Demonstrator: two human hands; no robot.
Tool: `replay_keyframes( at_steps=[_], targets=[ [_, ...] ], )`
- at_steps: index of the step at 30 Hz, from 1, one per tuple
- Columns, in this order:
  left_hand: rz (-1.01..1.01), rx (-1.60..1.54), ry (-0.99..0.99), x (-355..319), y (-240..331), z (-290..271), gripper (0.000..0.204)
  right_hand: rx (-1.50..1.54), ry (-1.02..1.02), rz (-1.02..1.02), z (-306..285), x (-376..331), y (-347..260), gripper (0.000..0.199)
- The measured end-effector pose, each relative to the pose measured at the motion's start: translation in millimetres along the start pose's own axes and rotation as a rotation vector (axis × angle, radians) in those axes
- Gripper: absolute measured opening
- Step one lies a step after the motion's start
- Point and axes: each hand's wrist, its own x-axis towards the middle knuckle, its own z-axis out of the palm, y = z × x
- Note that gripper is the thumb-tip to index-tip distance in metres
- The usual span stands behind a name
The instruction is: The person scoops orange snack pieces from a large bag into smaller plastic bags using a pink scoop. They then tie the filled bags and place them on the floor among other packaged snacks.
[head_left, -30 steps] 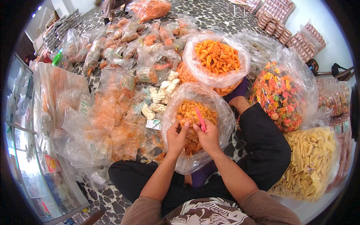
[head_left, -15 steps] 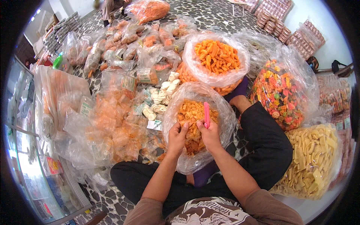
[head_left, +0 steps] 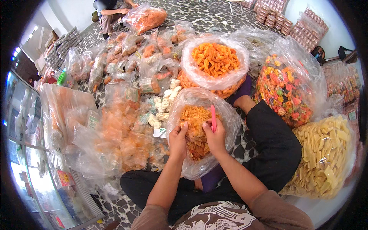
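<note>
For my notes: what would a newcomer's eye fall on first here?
Probably the open bag of bright orange sticks at upper centre, then the clear bag of multicoloured pieces to its right. Nearer, the slim pink tool in the right hand stands out above the open bag of golden chips, with the left hand opposite.

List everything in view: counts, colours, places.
slim tool: 1, pink, centre
chip bag: 1, clear, amber chips, front centre
ridged-snack bag: 1, clear, orange snacks, beyond it
mixed-snack bag: 1, multicoloured, right
strip bag: 1, pale yellow, lower right
discs: several, white, centre
packets: many, orange, left
large bag: 1, orange, top
stacked packs: many, reddish, upper right
bundles: many, grey, upper left
glass cabinet: 1, clear, left edge
co-worker: 1, dark top, upper left
legs: 2, black-trousered, bottom
left hand: 1, bare, over chip bag
right hand: 1, bare, holding tool
</note>
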Motion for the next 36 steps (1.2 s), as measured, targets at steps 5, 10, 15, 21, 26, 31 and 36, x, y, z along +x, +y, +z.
replay_keyframes(
  at_steps=[5,10,15,21,26,31,36],
  targets=[
    [0.132,0.170,0.071,2,15,22,0.030,-0.146,-0.013,-0.522,-5,-15,-3,0.017],
    [0.045,0.184,0.006,3,21,23,0.030,-0.070,0.061,-0.358,-3,-6,4,0.011],
    [0.242,0.463,-0.014,16,24,16,0.030,0.078,0.014,0.034,-8,21,6,0.013],
    [0.587,0.661,-0.107,35,27,18,0.025,0.186,-0.091,0.169,-19,35,-3,0.019],
    [0.420,0.586,-0.039,36,24,22,0.024,-0.082,-0.018,0.147,-24,40,-8,0.023],
    [0.455,0.623,0.000,34,23,27,0.023,-0.105,-0.014,0.091,-20,43,-10,0.025],
    [0.400,0.574,0.023,36,28,28,0.022,-0.083,-0.032,0.121,-17,50,-9,0.025]
  ],
)
